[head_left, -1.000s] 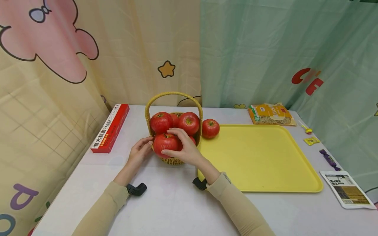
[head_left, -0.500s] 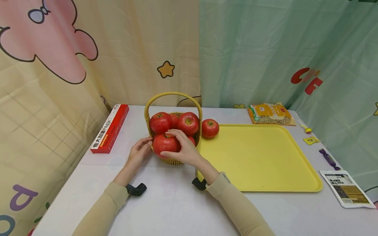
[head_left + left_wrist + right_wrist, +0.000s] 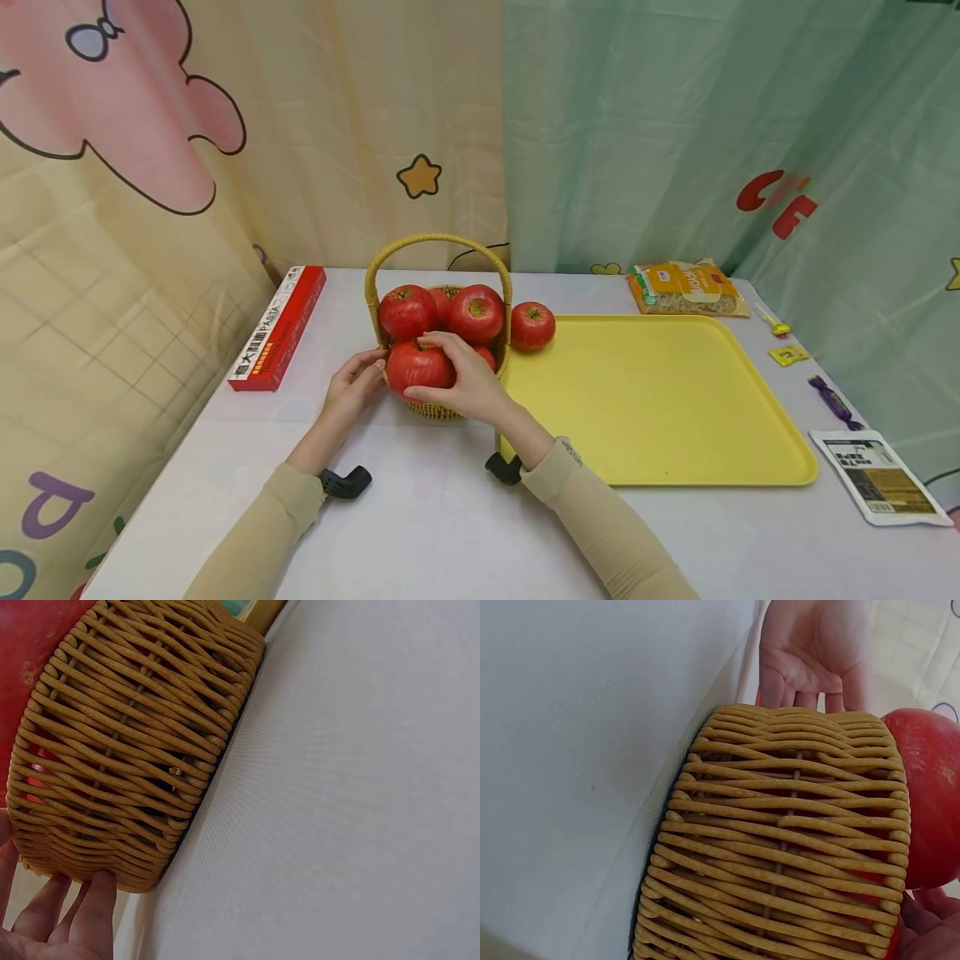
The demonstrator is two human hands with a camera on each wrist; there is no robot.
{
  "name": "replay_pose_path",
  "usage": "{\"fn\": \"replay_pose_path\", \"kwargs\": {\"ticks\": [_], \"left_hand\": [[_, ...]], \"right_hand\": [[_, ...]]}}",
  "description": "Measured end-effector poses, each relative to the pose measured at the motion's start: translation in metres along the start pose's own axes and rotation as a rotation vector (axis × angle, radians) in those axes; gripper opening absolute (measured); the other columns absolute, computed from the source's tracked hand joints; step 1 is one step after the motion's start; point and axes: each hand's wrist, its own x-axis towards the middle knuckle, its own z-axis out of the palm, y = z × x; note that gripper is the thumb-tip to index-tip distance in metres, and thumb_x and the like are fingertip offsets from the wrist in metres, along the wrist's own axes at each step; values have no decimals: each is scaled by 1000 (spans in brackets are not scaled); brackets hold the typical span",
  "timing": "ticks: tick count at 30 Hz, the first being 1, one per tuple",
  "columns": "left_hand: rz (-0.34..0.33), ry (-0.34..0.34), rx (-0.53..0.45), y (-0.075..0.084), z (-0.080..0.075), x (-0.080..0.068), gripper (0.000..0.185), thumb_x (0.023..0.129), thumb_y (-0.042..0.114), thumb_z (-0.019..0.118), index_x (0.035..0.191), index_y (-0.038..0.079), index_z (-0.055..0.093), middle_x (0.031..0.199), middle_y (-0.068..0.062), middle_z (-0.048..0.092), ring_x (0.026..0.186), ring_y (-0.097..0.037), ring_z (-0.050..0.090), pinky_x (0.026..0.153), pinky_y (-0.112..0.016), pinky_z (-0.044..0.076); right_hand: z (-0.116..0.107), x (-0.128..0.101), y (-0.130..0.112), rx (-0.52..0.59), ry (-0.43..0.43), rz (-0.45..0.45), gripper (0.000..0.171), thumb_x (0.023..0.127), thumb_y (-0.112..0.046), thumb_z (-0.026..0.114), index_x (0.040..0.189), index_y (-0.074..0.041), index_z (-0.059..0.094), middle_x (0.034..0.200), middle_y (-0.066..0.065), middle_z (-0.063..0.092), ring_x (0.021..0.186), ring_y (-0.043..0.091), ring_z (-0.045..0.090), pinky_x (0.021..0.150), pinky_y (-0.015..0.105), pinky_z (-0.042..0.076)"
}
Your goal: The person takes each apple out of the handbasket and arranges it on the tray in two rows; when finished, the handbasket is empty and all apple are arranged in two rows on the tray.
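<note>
While the right hand (image 3: 468,385) curls round a glossy red apple (image 3: 417,367), its fingers grip firmly. The left hand (image 3: 358,386) touches the woven basket (image 3: 438,408) with relaxed fingers.

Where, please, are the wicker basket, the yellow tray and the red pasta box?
wicker basket (image 3: 438,241), head view, top of its handle.
yellow tray (image 3: 660,400), head view, bare floor.
red pasta box (image 3: 279,327), head view, top face.

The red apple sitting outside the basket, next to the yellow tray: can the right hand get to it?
Probably yes. The round red apple sits alone on the white table beside the woven wicker basket, with nothing over it. The right hand is close, but its fingers grip another red apple at the basket's front.
</note>
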Motion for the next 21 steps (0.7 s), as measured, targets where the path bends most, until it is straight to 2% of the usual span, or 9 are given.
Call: {"fn": "replay_pose_path", "kwargs": {"ticks": [7, 14, 21], "left_hand": [[6, 3, -13, -2, 0, 1, 45, 95, 24, 58, 129, -3, 47, 114, 8, 57, 102, -6, 59, 88, -23, 49], [10, 10, -26, -2, 0, 0, 42, 94, 24, 59, 127, 0, 50, 113, 10, 58, 100, -6, 59, 89, -26, 49], [2, 6, -1, -1, 0, 0, 45, 95, 25, 58, 129, -1, 48, 123, 1, 54, 105, -6, 57, 91, -26, 48]], "right_hand": [[0, -1, -2, -90, -22, 7, 71, 75, -46, 76, 132, -19, 45, 137, -1, 45, 122, 14, 44, 95, 41, 45], [0, 0, -3, -107, -34, 12, 73, 75, -46, 76, 134, -18, 44, 137, 0, 45, 122, 15, 43, 95, 41, 45], [0, 0, -3, -120, -36, 0, 73, 75, -48, 75, 134, -18, 43, 137, 0, 45, 122, 15, 43, 95, 41, 45]]}}
